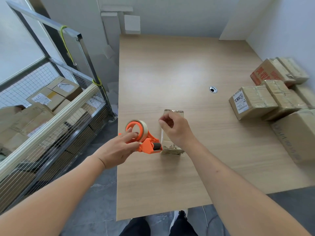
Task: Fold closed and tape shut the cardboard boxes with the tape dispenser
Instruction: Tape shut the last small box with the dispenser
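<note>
Wooden counter [187, 68] bearing a small cardboard box [172, 147] directly beneath the right hand [173, 128], whose fingers curl loosely above the box top, pinching nothing discernible. Left hand [119, 149] grips the orange tape dispenser [144, 138], its roller end touching the box's near-left edge.

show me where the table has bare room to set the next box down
Bare wood table runs from the far wall to the small cardboard box, and again along the near edge. Crowded: the right side, with taped brown boxes. The orange tape dispenser is at the left edge.
</note>
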### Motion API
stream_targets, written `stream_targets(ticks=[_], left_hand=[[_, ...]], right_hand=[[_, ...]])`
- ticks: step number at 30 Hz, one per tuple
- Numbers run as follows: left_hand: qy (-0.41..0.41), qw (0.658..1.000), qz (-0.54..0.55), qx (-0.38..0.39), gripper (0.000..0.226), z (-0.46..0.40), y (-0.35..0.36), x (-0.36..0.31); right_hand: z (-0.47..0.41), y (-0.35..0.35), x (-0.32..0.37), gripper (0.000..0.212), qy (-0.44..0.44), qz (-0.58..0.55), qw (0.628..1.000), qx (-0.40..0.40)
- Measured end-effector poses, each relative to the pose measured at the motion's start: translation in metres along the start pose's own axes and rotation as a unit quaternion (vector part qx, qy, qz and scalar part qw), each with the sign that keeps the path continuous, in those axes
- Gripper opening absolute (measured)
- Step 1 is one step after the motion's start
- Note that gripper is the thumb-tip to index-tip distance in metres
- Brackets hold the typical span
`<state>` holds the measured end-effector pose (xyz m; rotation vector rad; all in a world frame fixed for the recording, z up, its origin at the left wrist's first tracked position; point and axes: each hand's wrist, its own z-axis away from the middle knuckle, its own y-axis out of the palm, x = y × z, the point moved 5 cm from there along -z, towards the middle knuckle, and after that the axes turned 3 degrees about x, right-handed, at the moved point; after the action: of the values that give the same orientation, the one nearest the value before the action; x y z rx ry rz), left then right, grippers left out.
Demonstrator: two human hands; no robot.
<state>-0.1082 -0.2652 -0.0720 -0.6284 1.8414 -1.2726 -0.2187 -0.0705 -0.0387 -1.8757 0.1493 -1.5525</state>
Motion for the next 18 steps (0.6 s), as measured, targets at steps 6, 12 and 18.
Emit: stream_targets(ticks=[6, 12, 18], left_hand=[[0.053, 0.998, -0.042, -0.010, 0.009, -0.011, -0.008, -0.011], [0.061, 0.994, -0.076, -0.048, 0.019, -0.032, -0.003, -0.029], [0.058, 0.993, -0.078, -0.062, 0.025, -0.048, 0.000, -0.042]], right_hand=[[-0.002, -0.005, 0.006, 0.018, 0.018, -0.017, 0.999, -0.045], [0.012, -0.027, -0.008, 0.019, 0.068, -0.107, 0.989, -0.076], [0.023, -0.048, -0.034, 0.016, 0.116, -0.186, 0.967, -0.128]])
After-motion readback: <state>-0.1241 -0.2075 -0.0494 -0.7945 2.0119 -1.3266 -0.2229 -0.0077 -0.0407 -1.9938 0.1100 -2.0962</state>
